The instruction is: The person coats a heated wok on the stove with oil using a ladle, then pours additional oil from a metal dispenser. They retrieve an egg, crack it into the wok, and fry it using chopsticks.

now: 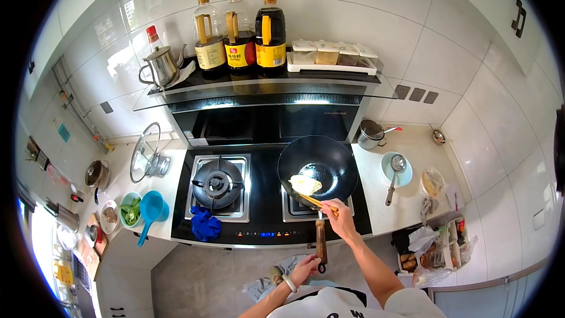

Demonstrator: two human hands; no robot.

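A black wok (336, 168) stands on the right burner, tilted toward me. A pale yellow-white piece of food, like fried egg (305, 185), lies on the left of its shiny inside. My right hand (339, 219) is closed round a pair of chopsticks (309, 200), their tips at the near edge of the egg. Below, my left hand (305, 268) has its fingers closed at the lower end of the wooden wok handle (321, 238); part of this grip is hidden.
The left burner (218, 182) bears no pan, and a blue cloth (205, 224) lies before it. A blue ladle-like scoop (154, 207) and a bowl of greens (130, 209) stand left. At right, a metal ladle (397, 165) rests across a bowl (405, 177). Sauce bottles (270, 35) line the hood.
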